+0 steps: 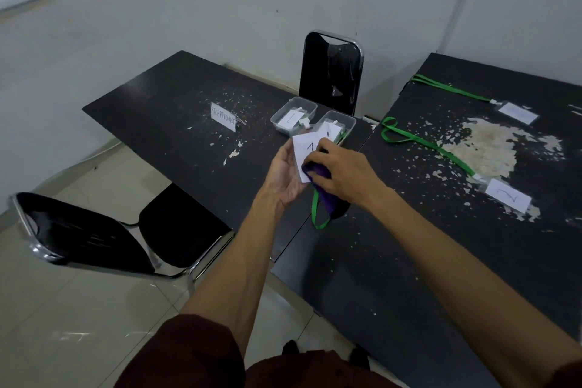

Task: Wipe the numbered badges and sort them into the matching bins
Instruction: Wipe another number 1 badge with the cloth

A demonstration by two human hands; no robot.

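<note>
Two clear bins sit side by side on the left table [163, 110]. The first bin [294, 113] holds a card marked "1"; what the card in the second bin [338, 126] says I can't read. A folded tent card [223, 116] near them reads "RECEPTIONIST".

Above the seam where the tables meet, the left hand [285, 172] is turned palm up and cradles a white badge [304, 149], fingers curled behind it. The handwritten figure on it is half covered, so I can't tell the number. The right hand [340, 170] lies over it, knuckles up, fingers bunched round a purple cloth [315, 172] pressed to the badge's lower face. A green lanyard [316, 214] loops down below the hands.

On the right table [409, 261] a second badge [507, 198] in a clear sleeve is marked "2". A third badge [518, 112] farther back is too faint to read.
</note>
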